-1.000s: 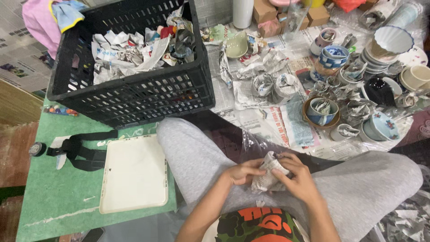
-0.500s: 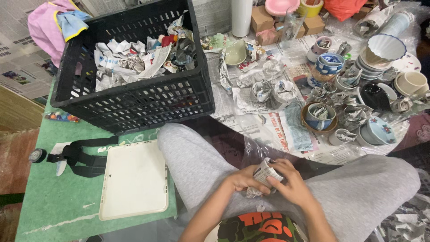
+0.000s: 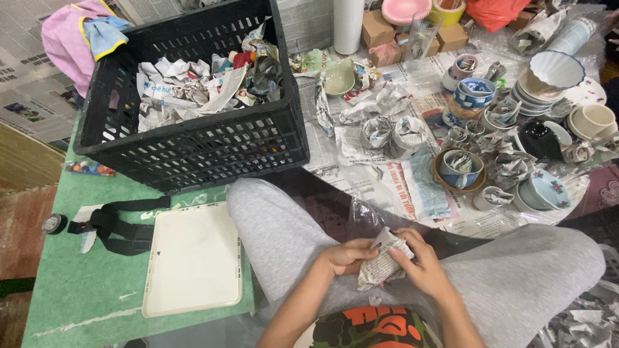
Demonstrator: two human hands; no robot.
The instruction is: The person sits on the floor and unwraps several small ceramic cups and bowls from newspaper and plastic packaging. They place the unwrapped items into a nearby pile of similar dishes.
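I sit cross-legged in grey trousers. Both hands are in my lap around a small bundle wrapped in newspaper (image 3: 382,265). My left hand (image 3: 347,256) grips its left side with the fingers curled over the paper. My right hand (image 3: 419,267) closes on its right side, thumb on top. What is inside the wrapping is hidden. A black plastic crate (image 3: 193,151) stands ahead on the left, filled with crumpled newspaper bundles (image 3: 193,87).
Bowls and cups (image 3: 461,169), several stuffed with paper, crowd the newspaper-covered floor at the right, beside a stack of plates (image 3: 548,80). A white tray (image 3: 193,258) and a black strap (image 3: 116,225) lie on the green mat. Cardboard boxes (image 3: 380,29) sit at the back.
The paper has been folded tighter around the bundle, and both hands have closed in on it. The view has tilted slightly; the crate and dishes stay in place.
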